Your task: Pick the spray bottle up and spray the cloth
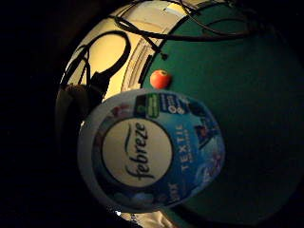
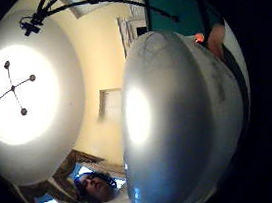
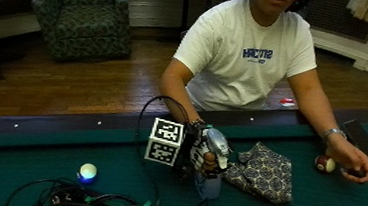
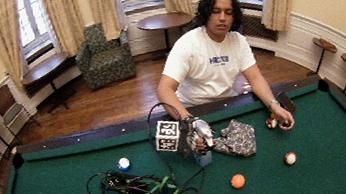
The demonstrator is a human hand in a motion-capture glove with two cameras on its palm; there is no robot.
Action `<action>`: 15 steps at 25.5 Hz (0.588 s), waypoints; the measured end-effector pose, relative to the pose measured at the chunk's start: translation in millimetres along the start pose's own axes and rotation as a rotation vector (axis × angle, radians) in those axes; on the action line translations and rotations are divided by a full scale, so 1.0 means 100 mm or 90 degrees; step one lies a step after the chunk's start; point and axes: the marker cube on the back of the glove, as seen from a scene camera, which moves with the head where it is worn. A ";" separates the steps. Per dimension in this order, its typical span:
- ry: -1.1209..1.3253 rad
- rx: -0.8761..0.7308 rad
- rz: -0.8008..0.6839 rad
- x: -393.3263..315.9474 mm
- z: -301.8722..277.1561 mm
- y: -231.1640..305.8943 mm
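A black-gloved right hand (image 3: pixel 200 152) gripped a white plastic Febreze spray bottle (image 3: pixel 211 158) upright above green felt (image 3: pixel 46 146). A crumpled patterned grey cloth (image 3: pixel 262 171) lay just beside it.

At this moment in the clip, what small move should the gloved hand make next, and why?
Probably turn the nozzle toward the cloth and squeeze the trigger. The gloved right hand already grips the spray bottle, holding it upright above the green felt, right beside the crumpled cloth. The pickup looks done, so only aiming and spraying seem left. Which way the nozzle faces now is hard to tell.
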 end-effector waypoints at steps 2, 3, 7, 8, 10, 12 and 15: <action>0.002 0.011 -0.007 0.00 0.01 -0.01; 0.005 0.019 -0.013 0.01 0.01 -0.01; 0.037 0.068 -0.055 0.00 0.01 -0.05; 0.046 0.080 -0.068 0.00 0.00 -0.06; 0.057 0.098 -0.087 0.00 0.00 -0.08; 0.063 0.106 -0.098 -0.01 -0.01 -0.10; 0.065 0.105 -0.105 -0.02 -0.03 -0.12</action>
